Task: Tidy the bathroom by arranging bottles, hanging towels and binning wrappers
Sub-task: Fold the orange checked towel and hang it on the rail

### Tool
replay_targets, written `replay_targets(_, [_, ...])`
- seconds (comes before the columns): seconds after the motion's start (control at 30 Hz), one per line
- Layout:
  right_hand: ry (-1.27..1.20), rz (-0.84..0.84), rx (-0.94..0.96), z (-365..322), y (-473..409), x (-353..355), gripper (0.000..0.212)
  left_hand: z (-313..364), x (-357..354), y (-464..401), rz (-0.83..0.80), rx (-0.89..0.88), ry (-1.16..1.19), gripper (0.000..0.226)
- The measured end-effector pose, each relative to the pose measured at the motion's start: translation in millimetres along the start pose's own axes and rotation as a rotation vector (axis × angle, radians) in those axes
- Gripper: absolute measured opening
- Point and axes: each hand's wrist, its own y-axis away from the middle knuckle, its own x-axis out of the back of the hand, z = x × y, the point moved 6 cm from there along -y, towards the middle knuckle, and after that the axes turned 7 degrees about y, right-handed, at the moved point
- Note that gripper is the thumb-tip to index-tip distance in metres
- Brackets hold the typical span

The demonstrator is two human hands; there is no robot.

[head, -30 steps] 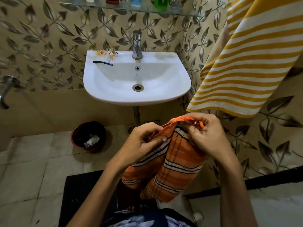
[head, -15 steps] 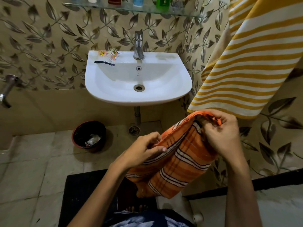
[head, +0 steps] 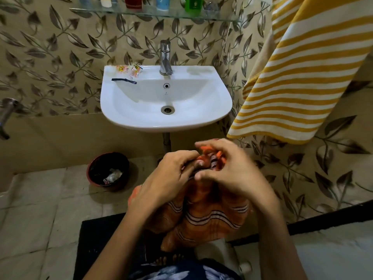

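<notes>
An orange towel [head: 203, 215] with dark and white stripes hangs bunched below the sink. My left hand [head: 167, 178] and my right hand [head: 232, 170] both grip its top edge, close together and touching. A yellow-and-white striped towel [head: 298, 73] hangs on the right wall. Wrappers [head: 129, 70] and a dark strip [head: 123, 81] lie on the sink's back-left rim. Several bottles [head: 193, 4] stand on the glass shelf [head: 214, 17] above the tap.
The white sink [head: 218, 116] with its tap [head: 165, 57] is on the far wall. A dark red bin [head: 96, 180] with crumpled rubbish sits on the floor at its left. A black mat [head: 96, 247] lies underfoot. A wall tap [head: 6, 116] sticks out at far left.
My hands have come together on the orange towel's top edge, gathering it into a bunch. The right hand moved left and down from near the striped towel's hem.
</notes>
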Motion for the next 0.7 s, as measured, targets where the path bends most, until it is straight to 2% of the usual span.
replay_targets(0.07, [0.049,-0.057,0.005,5,-3,-12,0.041,6,3,0,-0.007,-0.012,0.002,0.025])
replay_targets(0.13, [0.053,-0.039,-0.013,11,-5,-10,0.018,6,6,2,-0.024,0.018,0.003,0.024])
replay_targets(0.17, [0.049,-0.014,-0.014,13,-5,-7,0.015,3,6,4,-0.042,0.050,0.025,0.022])
replay_targets(0.3, [-0.022,0.087,0.045,11,-4,2,0.011,-8,2,10,-0.217,0.174,0.087,0.024])
replay_targets(0.4, [-0.185,0.185,0.070,11,-3,10,0.011,-16,2,16,-0.314,0.233,0.107,0.029])
replay_targets(0.53, [-0.303,0.365,0.063,22,1,29,0.023,-17,10,19,-0.264,0.256,0.177,0.022])
replay_targets(0.7, [-0.347,0.443,0.029,38,2,34,0.027,-4,13,16,-0.202,0.200,0.260,0.019])
